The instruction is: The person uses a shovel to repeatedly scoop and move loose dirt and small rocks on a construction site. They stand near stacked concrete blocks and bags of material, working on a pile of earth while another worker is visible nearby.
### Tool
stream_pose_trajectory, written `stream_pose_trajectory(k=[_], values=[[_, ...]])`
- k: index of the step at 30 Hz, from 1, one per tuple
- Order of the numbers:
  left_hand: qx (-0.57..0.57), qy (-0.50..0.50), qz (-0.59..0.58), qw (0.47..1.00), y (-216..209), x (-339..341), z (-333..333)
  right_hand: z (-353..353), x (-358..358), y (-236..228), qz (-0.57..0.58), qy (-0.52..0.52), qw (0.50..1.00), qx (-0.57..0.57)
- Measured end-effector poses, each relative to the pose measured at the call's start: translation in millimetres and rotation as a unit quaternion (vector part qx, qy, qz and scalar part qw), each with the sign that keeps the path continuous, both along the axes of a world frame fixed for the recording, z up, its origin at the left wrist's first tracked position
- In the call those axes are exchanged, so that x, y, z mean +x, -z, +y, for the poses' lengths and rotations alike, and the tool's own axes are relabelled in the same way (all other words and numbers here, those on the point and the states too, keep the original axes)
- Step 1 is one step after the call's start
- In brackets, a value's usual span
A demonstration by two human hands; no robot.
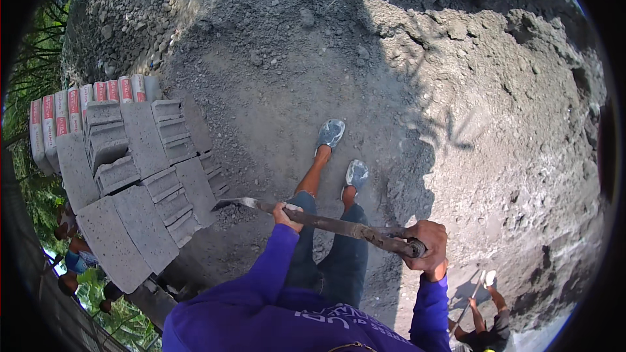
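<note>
A shovel (332,225) with a worn brown shaft lies slantwise across the front of my body. My left hand (289,216) is closed around the shaft near its metal end. At the opposite end, my right hand (426,245) grips the handle. The metal end points left, toward a stack of grey concrete blocks (142,139); its blade is mostly hidden or seen edge-on, so I cannot tell whether it carries anything. My feet, in grey-spotted shoes, stand on grey dirt beyond the shaft.
Bags with red and white print (51,124) stand behind the blocks. A large grey sand mound (495,150) rises on the right. Loose stones (140,16) lie at the far left. Another person (486,326) holds a long-handled tool at lower right; more people are at the left edge.
</note>
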State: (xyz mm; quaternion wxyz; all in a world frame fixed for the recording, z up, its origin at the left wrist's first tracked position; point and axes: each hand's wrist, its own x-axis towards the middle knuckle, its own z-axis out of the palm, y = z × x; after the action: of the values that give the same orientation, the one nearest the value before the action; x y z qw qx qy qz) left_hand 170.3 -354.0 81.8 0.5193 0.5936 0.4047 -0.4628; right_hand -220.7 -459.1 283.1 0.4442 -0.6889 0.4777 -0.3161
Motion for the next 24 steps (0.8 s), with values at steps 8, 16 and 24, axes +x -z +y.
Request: stream_pose_trajectory(k=[8, 16, 24], values=[[0.010, 0.241, -0.025, 0.970, 56.4, -118.6, -18.5, 155.6, -74.7, 13.8, -0.055, 0.334, 0.837, 0.431], [-0.024, 0.429, -0.035, 0.903, 155.4, -143.6, -153.6, 142.8, 49.2, 93.7, -0.350, 0.549, 0.640, 0.408], [-0.139, 0.354, 0.043, 0.924, 132.0, -91.6, -206.8, 10.9, 159.1, 161.8, -0.414, 0.556, 0.597, 0.404]])
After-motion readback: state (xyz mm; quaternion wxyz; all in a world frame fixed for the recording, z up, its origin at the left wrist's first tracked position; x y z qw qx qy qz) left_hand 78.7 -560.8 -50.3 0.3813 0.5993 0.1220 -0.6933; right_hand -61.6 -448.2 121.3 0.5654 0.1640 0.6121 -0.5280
